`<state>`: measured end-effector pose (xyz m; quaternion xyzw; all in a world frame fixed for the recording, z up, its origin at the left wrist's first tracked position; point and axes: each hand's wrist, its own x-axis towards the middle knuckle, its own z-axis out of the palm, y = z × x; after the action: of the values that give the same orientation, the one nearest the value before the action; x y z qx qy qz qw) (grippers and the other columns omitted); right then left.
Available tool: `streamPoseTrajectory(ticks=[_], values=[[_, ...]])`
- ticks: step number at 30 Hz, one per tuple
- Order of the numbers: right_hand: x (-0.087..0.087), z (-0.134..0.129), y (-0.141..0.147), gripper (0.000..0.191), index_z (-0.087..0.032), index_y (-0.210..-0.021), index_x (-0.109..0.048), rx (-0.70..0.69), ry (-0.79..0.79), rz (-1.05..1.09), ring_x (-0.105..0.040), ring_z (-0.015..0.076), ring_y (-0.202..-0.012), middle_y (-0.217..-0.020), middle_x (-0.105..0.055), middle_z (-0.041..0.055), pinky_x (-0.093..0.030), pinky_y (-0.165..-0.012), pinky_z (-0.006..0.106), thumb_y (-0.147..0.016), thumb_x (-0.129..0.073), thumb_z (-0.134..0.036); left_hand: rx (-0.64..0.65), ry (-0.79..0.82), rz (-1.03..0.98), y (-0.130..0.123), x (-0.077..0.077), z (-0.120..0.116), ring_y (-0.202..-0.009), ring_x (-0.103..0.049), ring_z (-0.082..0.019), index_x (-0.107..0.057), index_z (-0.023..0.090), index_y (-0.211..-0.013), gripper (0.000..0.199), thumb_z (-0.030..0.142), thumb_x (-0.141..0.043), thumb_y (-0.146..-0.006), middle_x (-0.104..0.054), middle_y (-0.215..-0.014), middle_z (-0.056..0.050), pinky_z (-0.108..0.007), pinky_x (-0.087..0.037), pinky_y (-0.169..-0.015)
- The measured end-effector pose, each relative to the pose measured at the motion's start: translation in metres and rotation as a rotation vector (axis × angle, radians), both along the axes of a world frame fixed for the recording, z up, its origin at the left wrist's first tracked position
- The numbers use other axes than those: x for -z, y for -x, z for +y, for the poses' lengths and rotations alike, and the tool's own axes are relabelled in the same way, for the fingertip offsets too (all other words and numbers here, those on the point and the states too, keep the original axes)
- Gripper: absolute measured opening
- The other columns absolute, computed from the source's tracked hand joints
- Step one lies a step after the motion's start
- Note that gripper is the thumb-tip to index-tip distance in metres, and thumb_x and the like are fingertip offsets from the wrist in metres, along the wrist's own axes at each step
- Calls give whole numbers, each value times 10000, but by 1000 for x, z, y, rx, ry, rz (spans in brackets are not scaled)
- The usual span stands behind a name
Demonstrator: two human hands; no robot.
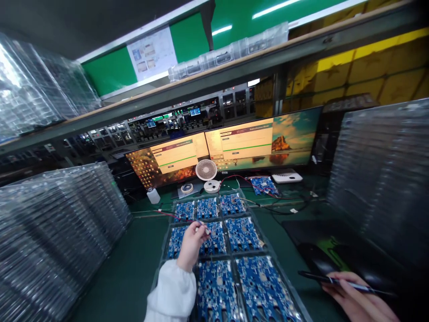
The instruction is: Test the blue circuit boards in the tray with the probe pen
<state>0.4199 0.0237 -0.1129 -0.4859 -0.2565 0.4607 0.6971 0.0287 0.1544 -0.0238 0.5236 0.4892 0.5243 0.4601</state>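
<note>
Pinched in the fingers of my left hand (194,239) is a small white connector (208,231). A thin red cable (182,218) runs from the left up to these fingers. The hand is over the middle row of blue circuit boards (243,233), which lie in a clear plastic tray (231,256). Whether the connector touches a board I cannot tell. My right hand (357,290) is closed around a black pen (317,276), low on the right, above the dark mouse mat (311,232) and apart from the tray.
Tall stacks of clear plastic trays stand at the left (60,223) and right (382,165). Behind the boards are two monitors (248,138), a small fan (206,170), a white bottle (153,196), another circuit board (263,185) and loose cables. A shelf (201,80) crosses above.
</note>
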Motion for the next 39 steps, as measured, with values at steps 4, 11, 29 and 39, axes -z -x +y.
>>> streamPoseTrajectory(ticks=[4,11,29,39], values=[[-8,-3,-1,368,-215,-770,-687,-39,29,63,-588,187,-882,-964,-575,19,-563,-786,243,-534,-837,-453,-14,-31,262,-16,23,16,-682,-619,-171,-557,183,-804,301,474,-599,-740,-617,-707,-8,-301,-510,-678],[-21,-2,7,394,-190,-702,-698,-22,51,17,-576,186,-882,-966,-566,30,-561,-780,237,-482,-847,-481,-6,-25,463,-12,39,26,-665,-576,-142,-558,189,-753,43,187,-578,-715,-600,-686,25,-250,-445,-659],[-23,-2,9,449,-231,-786,-656,28,138,118,-614,178,-834,-919,-598,9,-570,-746,210,-475,-857,-485,81,-13,583,-13,33,27,-754,-619,-149,-560,198,-781,119,86,-577,-745,-640,-768,5,-248,-477,-741],[-19,-1,8,446,-232,-778,-660,18,123,96,-606,172,-844,-950,-575,-4,-572,-754,207,-461,-863,-471,97,14,582,-10,34,25,-715,-614,-148,-596,189,-710,103,88,-610,-700,-642,-706,14,-247,-466,-704]])
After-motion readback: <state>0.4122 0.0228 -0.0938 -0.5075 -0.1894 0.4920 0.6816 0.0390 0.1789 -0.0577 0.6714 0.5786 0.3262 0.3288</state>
